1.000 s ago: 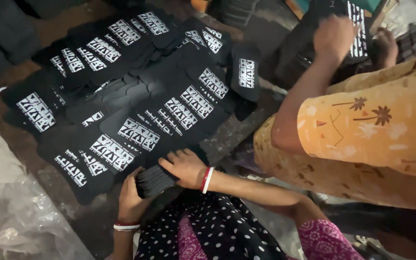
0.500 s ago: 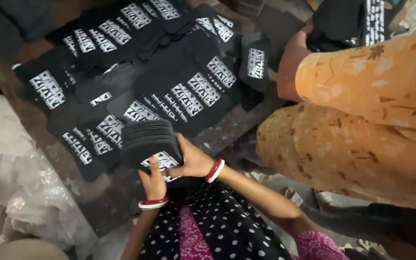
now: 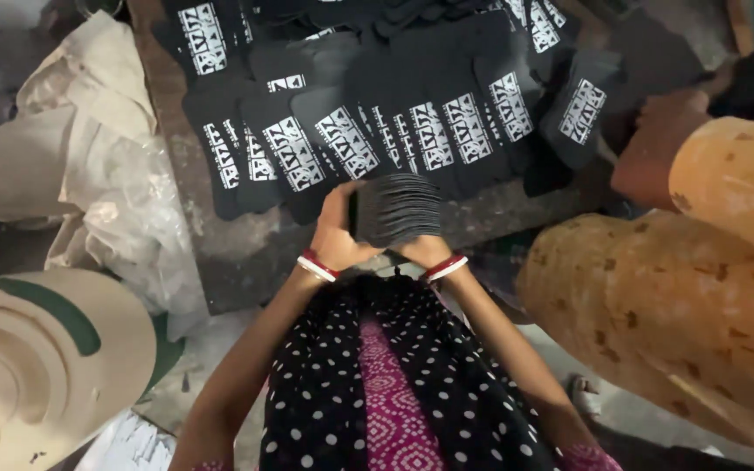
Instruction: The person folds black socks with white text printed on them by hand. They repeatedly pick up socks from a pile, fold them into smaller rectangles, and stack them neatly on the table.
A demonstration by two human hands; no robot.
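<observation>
Slab (image 3: 246,262) of grey stone runs across the upper middle, littered from ten to two o'clock with black socks (image 3: 342,131) bearing white printed panels. At three o'clock sits a co-worker (image 3: 700,288) in orange printed cloth. At nine o'clock lies crumpled sheeting (image 3: 124,201); at eight o'clock, a pale round board (image 3: 37,366). At centre, a stack (image 3: 399,208) of black socks stands on edge, gripped from both sides: left hand (image 3: 335,228) clasps its left end, right hand (image 3: 425,249) cups it from below, both clenched on it.
</observation>
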